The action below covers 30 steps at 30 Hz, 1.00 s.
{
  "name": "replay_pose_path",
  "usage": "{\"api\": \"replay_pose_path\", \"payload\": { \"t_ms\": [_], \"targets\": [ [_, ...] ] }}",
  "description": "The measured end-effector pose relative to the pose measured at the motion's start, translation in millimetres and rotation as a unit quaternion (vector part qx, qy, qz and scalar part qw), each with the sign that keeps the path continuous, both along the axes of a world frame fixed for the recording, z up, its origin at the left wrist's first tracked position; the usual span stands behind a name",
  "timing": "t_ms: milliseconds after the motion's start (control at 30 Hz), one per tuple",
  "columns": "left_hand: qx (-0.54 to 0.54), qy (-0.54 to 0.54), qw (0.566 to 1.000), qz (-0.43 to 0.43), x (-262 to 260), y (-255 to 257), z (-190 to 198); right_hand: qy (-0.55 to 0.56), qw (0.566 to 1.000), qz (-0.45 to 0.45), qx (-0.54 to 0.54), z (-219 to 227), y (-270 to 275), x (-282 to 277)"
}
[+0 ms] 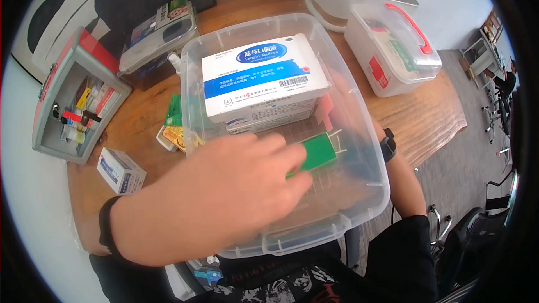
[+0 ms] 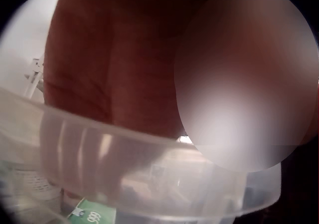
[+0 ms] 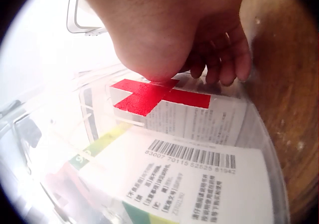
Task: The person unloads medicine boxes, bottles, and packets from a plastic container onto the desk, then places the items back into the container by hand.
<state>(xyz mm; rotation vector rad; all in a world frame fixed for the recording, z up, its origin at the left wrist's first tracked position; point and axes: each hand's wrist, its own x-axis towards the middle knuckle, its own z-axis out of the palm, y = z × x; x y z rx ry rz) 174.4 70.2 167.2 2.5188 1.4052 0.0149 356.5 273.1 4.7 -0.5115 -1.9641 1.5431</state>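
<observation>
In the head view my left hand [image 1: 241, 185] reaches over a clear plastic tub [image 1: 359, 221], its fingers and thumb around the near end of a green box [image 1: 320, 152]. The left wrist view shows that hand [image 2: 109, 69] above the tub's rim [image 2: 149, 147], the green box [image 2: 97, 211] below. Seen through the plastic, my right hand [image 1: 347, 98] touches the tub's outer right side. In the right wrist view this hand [image 3: 169, 29] rests at the red cross [image 3: 144, 97], fingers extended. A white barcoded box [image 3: 209, 184] lies inside. Blue-and-white boxes [image 1: 258, 78] are stacked at the tub's far end.
A grey case with a red side [image 1: 78, 101] stands on the wooden table [image 1: 432, 112] at left. A small white box [image 1: 120, 171] is near it. Behind stand a lidded container [image 1: 160, 45] and, at right, a clear box with a red handle [image 1: 393, 50].
</observation>
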Motion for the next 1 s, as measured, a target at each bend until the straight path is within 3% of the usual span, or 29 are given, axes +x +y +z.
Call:
{"api": "replay_pose_path", "payload": {
  "t_ms": [33,67,133,367,433,467,600,733,900,967,1000],
  "targets": [
    [-0.031,-0.011,0.998,-0.059,-1,-2,-4,0.012,0.999,-0.006,0.029,0,0,-1],
    [-0.030,-0.011,0.998,-0.058,1,-4,-5,0.011,0.999,-0.005,0.030,1,-1,-1],
    [-0.018,0.039,0.999,-0.016,8,-7,-6,0.000,0.999,-0.012,-0.031,5,-5,0],
    [-0.094,0.065,0.993,0.018,6,2,-4,0.004,1.000,0.003,-0.002,-2,0,-1],
    [-0.032,-0.001,0.999,0.016,-4,4,-17,0.044,0.994,-0.025,0.097,-14,4,-4],
    [-0.031,-0.001,0.999,0.016,-10,7,-23,0.044,0.994,-0.024,0.098,-21,7,-5],
    [0.024,-0.058,0.997,0.036,-20,11,-34,0.069,0.997,0.012,-0.035,-50,22,-6],
    [-0.021,0.011,0.998,0.057,-11,15,-31,0.092,0.981,0.046,-0.166,-63,31,-8],
    [-0.023,-0.017,0.998,0.053,-16,11,-37,0.046,0.995,0.035,-0.079,-39,17,1],
    [0.083,0.059,0.995,0.009,-8,11,-29,0.020,0.997,0.029,-0.068,-28,13,2],
    [0.082,0.058,0.995,0.006,-9,12,-31,0.007,0.998,0.025,-0.062,-24,11,4]
  ]
}}
